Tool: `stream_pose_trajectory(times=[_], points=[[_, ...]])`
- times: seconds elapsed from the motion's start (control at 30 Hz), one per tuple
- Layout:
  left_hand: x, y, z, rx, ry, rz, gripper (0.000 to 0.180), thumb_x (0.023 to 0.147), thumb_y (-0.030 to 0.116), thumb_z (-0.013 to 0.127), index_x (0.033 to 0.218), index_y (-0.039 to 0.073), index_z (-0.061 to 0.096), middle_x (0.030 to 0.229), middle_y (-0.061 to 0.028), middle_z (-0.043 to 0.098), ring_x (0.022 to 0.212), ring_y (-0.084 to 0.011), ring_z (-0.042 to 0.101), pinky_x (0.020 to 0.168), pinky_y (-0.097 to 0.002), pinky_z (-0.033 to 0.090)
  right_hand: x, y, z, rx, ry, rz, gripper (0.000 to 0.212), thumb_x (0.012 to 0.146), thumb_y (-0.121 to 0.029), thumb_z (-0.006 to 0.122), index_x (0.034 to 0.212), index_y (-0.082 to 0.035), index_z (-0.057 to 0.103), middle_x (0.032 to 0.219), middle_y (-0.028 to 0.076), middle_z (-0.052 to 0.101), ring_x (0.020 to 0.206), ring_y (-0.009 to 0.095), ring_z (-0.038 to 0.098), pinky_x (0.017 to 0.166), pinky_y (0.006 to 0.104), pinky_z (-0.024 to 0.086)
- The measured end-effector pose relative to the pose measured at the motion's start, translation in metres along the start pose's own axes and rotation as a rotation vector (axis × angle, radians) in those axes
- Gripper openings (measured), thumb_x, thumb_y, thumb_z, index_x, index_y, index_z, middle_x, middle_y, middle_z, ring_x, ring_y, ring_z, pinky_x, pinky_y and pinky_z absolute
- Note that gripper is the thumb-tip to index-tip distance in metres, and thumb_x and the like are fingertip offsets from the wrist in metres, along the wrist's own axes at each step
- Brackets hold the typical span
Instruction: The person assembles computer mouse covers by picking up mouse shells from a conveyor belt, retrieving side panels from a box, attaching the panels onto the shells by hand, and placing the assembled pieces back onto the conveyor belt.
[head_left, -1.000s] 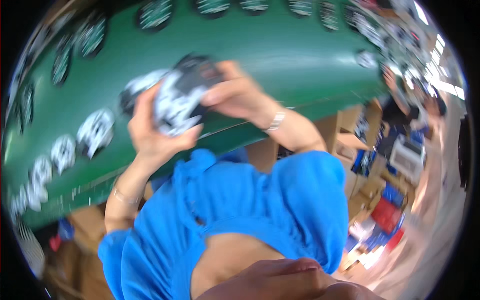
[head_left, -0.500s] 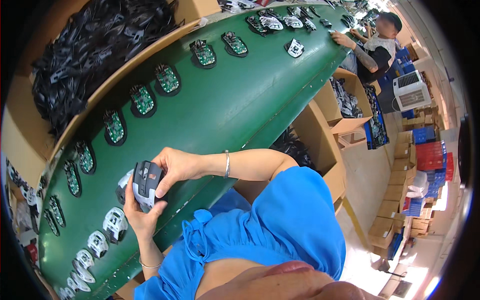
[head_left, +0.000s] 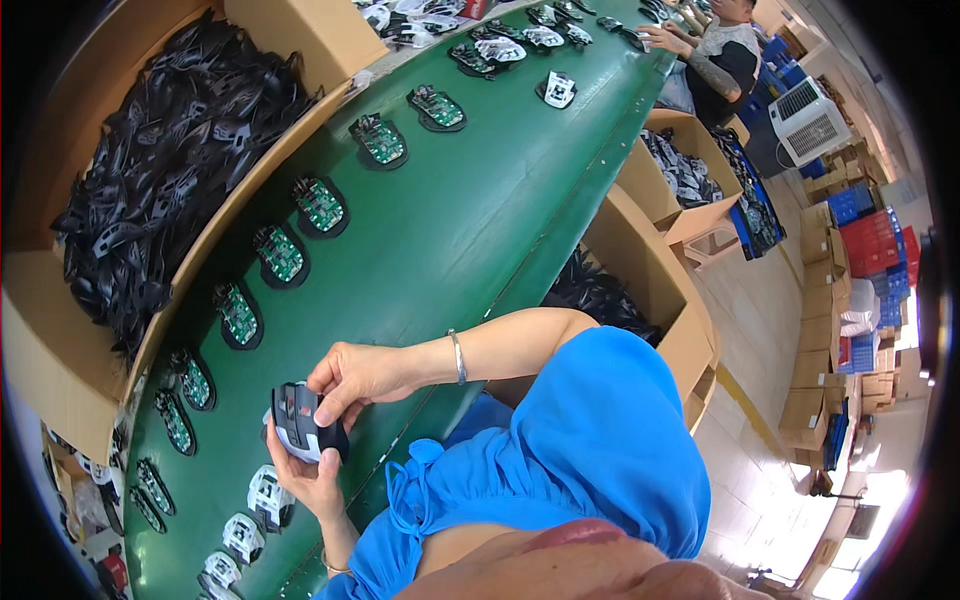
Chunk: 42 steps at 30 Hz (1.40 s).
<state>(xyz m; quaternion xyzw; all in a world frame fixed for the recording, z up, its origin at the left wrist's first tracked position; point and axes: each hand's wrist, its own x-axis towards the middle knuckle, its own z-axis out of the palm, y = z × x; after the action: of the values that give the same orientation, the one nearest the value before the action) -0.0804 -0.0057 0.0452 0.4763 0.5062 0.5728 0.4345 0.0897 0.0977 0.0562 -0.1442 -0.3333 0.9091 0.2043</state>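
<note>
A dark grey and black computer mouse [head_left: 297, 425] with pale side panels is held between my two hands, above the near edge of the green work surface. My left hand [head_left: 314, 486] is closed round its near side, thumb up against the shell; its other fingers are partly hidden behind the mouse. My right hand [head_left: 362, 382] grips the far right edge, thumb on top and fingers bent over. Just below my left hand lies a white and black mouse shell [head_left: 268, 490], followed by another white shell [head_left: 243, 537]. Beyond the mouse, a green circuit board [head_left: 238, 316] sits on a black mouse base.
Several more boards on bases curve along the green surface [head_left: 470, 210]. A large cardboard box [head_left: 225, 200] of black plastic parts stands along its left side. To the right are an open carton [head_left: 690, 335] and a box of grey parts [head_left: 700, 215]. A co-worker [head_left: 735, 60] sits at the far end.
The whole view has shifted, so the table rows and my hands appear lower. Both hands still hold the mouse; my right fingers have drawn in along its edge.
</note>
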Motion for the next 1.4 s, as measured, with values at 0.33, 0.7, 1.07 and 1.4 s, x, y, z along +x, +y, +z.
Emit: stream_pose_trajectory(times=[0.33, 0.7, 1.07, 1.4], points=[[-0.004, 0.006, 0.005, 0.011, 0.083, -0.048, 0.088, 0.066, 0.029, 0.077, 0.132, -0.007, 0.031, 0.122, -0.0157, 0.044, 0.111, -0.0242, 0.048, 0.096, -0.0344, 0.038, 0.006, -0.004, -0.005, -0.106, -0.118, -0.054, 0.028, 0.081, -0.019, 0.068, 0.096, 0.004, 0.063, 0.086, 0.005, 0.065, 0.078, 0.011, 0.061, 0.07, 0.0266, 0.054], [-0.011, 0.017, 0.002, -0.105, 0.154, -0.132, 0.083, 0.064, 0.02, 0.076, 0.13, -0.008, 0.034, 0.113, -0.0143, 0.052, 0.104, -0.0222, 0.053, 0.092, -0.033, 0.041, 0.01, 0.014, 0.004, 0.01, -0.064, 0.017, 0.025, 0.082, -0.014, 0.065, 0.099, 0.005, 0.062, 0.09, 0.009, 0.065, 0.078, 0.014, 0.064, 0.069, 0.0278, 0.055], [0.02, 0.01, 0.025, -0.011, 0.094, -0.118, 0.089, 0.06, 0.02, 0.084, 0.131, -0.005, 0.037, 0.122, -0.0142, 0.052, 0.111, -0.0166, 0.05, 0.094, -0.029, 0.04, 0.003, -0.026, -0.01, 0.072, 0.204, 0.05, 0.025, 0.089, -0.017, 0.054, 0.105, 0.003, 0.057, 0.09, 0.013, 0.064, 0.08, 0.02, 0.065, 0.073, 0.0339, 0.055], [0.01, 0.016, 0.032, 0.458, 0.071, 0.316, 0.091, 0.06, 0.024, 0.083, 0.131, -0.006, 0.036, 0.128, -0.0233, 0.046, 0.119, -0.0331, 0.046, 0.097, -0.0369, 0.04, -0.002, -0.023, -0.033, 0.27, 0.233, -0.091, 0.03, 0.093, -0.03, 0.048, 0.108, -0.005, 0.056, 0.103, 0.009, 0.063, 0.094, 0.017, 0.062, 0.081, 0.032, 0.053]])
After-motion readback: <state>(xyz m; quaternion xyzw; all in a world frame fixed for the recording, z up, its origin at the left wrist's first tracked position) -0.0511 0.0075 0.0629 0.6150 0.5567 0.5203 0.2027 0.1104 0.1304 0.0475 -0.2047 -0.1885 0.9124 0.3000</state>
